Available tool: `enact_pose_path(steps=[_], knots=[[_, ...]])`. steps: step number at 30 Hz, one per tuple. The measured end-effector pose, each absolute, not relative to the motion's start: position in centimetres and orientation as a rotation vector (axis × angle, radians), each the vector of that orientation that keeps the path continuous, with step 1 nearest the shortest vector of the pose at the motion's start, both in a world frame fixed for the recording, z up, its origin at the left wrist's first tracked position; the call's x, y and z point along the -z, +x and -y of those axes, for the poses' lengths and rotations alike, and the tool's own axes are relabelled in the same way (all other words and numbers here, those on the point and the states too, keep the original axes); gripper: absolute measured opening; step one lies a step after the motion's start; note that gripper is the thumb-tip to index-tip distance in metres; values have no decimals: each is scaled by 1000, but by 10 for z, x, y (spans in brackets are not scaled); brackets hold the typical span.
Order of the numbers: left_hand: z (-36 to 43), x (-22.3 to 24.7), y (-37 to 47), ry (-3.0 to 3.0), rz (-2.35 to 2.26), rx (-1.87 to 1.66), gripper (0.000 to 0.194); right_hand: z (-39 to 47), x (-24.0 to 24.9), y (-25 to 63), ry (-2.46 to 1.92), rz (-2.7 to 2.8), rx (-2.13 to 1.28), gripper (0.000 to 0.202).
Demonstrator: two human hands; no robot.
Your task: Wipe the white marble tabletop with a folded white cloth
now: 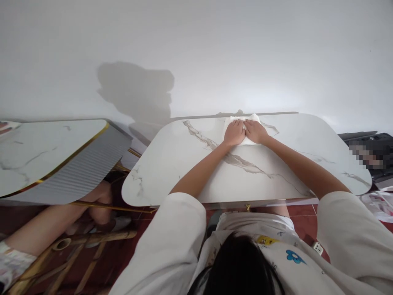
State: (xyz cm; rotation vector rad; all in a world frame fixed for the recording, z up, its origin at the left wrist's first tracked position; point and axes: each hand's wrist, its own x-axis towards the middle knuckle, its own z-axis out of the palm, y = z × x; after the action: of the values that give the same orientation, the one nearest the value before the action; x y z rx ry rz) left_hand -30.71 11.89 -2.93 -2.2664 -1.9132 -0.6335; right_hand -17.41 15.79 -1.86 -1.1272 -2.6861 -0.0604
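A white folded cloth (245, 141) lies on the white marble-patterned tabletop (172, 164), close to its far edge by the wall. My left hand (235, 132) rests flat on the left part of the cloth, fingers stretched forward. Beside it, my right hand (255, 130) lies flat on the right part, angled inward so the fingertips of both hands nearly meet. Both palms face down, covering much of the cloth's middle. Neither hand visibly grips the fabric.
At left stands a second marble-patterned table (46, 151) with gold trim; another person's hand (4, 128) and leg (58, 221) show there. A bamboo chair (92, 237) is below. Dark items (383, 147) and a plastic bag (379, 205) sit at right. A wall (215, 49) rises behind.
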Motion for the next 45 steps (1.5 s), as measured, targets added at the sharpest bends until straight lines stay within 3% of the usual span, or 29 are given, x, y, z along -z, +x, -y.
enact_pose_path(steps=[12,19,26,33,37,45], knots=[[35,24,-269,-2286,1979,505,52,-5,17,-131,-1057,2659,89,53],[87,20,-252,-2177,2136,570,50,41,16,-123,-1039,2641,7,52],[86,22,-221,-2139,2118,703,50,31,16,-89,-984,2648,-86,51],[75,19,-176,-2350,1990,639,52,28,19,-35,-1017,2599,79,49],[62,16,-177,-2399,1944,524,53,20,22,-42,-1074,2626,206,48],[-23,18,-199,-2346,1839,619,39,-70,15,-74,-1163,2740,73,50]])
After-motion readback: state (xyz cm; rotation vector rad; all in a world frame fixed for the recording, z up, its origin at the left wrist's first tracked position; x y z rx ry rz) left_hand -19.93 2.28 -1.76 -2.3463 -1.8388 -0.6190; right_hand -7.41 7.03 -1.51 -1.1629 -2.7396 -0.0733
